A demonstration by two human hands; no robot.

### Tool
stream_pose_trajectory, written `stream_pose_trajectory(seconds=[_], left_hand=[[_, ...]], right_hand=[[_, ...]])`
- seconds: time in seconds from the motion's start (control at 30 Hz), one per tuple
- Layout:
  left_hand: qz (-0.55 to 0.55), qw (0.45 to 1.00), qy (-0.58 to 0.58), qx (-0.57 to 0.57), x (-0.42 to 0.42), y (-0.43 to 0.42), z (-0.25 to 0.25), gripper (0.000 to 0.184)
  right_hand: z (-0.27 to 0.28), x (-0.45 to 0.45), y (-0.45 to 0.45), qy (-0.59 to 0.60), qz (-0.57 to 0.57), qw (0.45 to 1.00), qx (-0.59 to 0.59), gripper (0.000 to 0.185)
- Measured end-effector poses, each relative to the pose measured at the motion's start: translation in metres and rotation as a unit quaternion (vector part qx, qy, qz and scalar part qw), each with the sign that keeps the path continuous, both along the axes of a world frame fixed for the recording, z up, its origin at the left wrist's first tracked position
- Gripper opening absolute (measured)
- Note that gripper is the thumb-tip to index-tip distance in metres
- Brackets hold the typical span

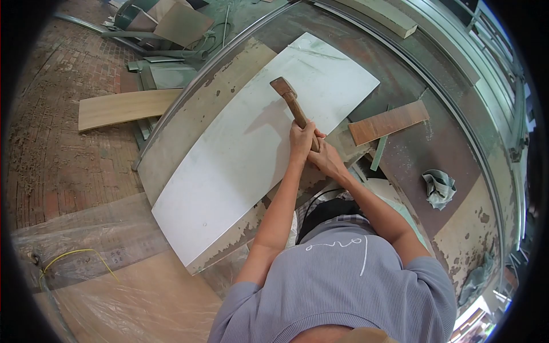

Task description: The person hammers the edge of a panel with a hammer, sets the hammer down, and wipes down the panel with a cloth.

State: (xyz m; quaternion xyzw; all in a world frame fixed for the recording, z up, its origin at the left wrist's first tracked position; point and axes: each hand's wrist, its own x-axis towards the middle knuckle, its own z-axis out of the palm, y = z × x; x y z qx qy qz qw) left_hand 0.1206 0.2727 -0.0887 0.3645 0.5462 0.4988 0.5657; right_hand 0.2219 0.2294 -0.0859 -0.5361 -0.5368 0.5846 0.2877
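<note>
Over a long white panel (229,166), a hammer (293,103) with a worn, rusty-brown head and a wooden handle is held up at a slant. My left hand (301,140) is closed around the handle. Lower down, at the handle's end, my right hand (328,159) is closed on it too, close against the left. The hammer head casts a shadow on the panel and looks apart from it. Partly hidden by the hands is the lowest bit of the handle.
Right of my hands lie a reddish-brown board (389,123), a green strip (379,153) and a crumpled cloth (439,188). A metal rail (229,54) edges the worktable. Another wooden board (126,108) juts out at left, above a brick floor (63,148). Clear plastic sheeting (131,228) lies lower left.
</note>
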Motion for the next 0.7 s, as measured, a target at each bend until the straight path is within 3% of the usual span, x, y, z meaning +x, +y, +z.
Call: stream_pose_trajectory(seconds=[0.33,0.4,0.7], left_hand=[[-0.003,1.0,0.007,0.01,-0.0011,-0.0002,-0.0031,0.023],[-0.003,1.0,0.002,0.015,-0.0009,-0.0006,-0.0031,0.022],[0.004,1.0,-0.017,0.015,-0.0002,-0.0008,-0.0035,0.023]], right_hand=[[0.0046,0.001,0.0,-0.013,0.008,1.0,-0.007,0.041],[0.005,0.002,0.0007,-0.017,0.012,1.0,-0.013,0.061],[0.0035,0.0015,0.0006,-0.023,0.01,0.999,-0.02,0.059]])
